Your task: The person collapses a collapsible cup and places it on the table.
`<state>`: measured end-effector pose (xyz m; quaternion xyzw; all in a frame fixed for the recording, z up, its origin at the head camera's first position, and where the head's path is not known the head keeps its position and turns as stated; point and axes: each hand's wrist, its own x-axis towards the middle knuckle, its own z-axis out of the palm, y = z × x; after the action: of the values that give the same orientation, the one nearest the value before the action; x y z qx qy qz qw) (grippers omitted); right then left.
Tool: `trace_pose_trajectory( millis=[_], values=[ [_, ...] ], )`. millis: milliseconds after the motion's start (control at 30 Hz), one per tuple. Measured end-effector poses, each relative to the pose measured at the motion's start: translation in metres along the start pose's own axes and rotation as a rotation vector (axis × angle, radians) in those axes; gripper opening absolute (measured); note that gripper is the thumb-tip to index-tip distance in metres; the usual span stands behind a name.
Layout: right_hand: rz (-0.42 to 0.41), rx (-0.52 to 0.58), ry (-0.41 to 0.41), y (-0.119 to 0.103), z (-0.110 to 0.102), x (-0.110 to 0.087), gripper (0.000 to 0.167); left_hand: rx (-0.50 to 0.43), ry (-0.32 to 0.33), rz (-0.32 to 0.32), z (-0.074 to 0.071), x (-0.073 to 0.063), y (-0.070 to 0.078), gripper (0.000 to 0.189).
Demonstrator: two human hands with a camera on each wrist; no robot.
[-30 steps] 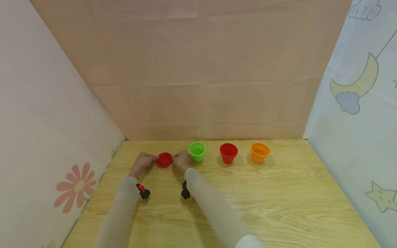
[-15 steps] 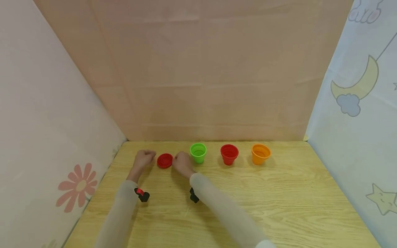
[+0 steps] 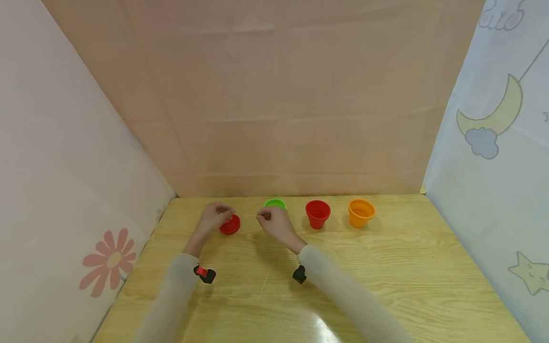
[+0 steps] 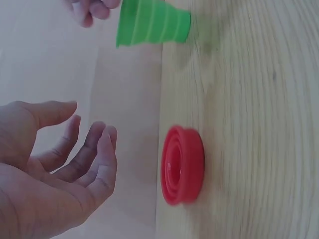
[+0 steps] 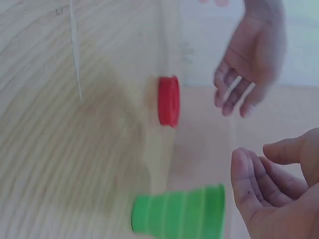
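Observation:
A red collapsible cup (image 3: 230, 226), folded flat into rings, lies on the table at the left. My left hand (image 3: 212, 219) hovers above it with loosely bent fingers, holding nothing; in the left wrist view a gap shows between those fingers and the folded cup (image 4: 183, 165). My right hand (image 3: 278, 224), also holding nothing, is raised in front of the green cup (image 3: 275, 203) and hides most of it in the head view. That green cup (image 5: 179, 213) stands extended and upright, and the thumb and fingers of my right hand (image 5: 274, 186) curve loosely beside its rim.
Right of the green cup stand an extended red cup (image 3: 318, 214) and an extended orange cup (image 3: 361, 213), in a row near the back of the wooden table (image 3: 386, 281). A pinkish cloth wall (image 3: 274, 119) rises behind, with patterned walls at both sides.
Both hands have let go of the folded red cup and lifted off it. My right hand has moved right, in front of the green cup; the left moved off, then back over the red one.

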<state>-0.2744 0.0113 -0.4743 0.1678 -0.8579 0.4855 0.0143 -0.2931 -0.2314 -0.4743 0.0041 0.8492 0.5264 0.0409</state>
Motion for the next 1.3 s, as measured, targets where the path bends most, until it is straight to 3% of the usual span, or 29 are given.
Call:
trace_pose_trajectory(
  millis=[233, 400, 567, 800, 1100, 1300],
  values=[
    [-0.02, 0.048, 0.104, 0.013, -0.034, -0.009, 0.021, 0.089, -0.031, 0.029, 0.017, 0.0, 0.011, 0.033],
    [0.024, 0.102, 0.168, 0.025, -0.047, -0.014, 0.026, 0.026, -0.093, 0.018, 0.027, 0.005, 0.015, 0.039],
    [0.092, 0.108, 0.202, 0.037, -0.046, -0.016, 0.041, 0.013, -0.142, 0.014, 0.04, 0.01, 0.015, 0.051],
    [0.154, 0.12, 0.138, 0.055, -0.036, -0.014, 0.066, -0.036, -0.216, 0.001, 0.062, 0.017, 0.014, 0.06],
    [0.154, 0.179, 0.045, 0.077, -0.025, 0.0, 0.066, -0.11, -0.297, 0.066, 0.078, 0.032, 0.006, 0.065],
    [0.189, 0.199, 0.03, 0.08, -0.024, 0.004, 0.068, -0.095, -0.329, 0.094, 0.083, 0.041, 0.001, 0.067]
  ],
)
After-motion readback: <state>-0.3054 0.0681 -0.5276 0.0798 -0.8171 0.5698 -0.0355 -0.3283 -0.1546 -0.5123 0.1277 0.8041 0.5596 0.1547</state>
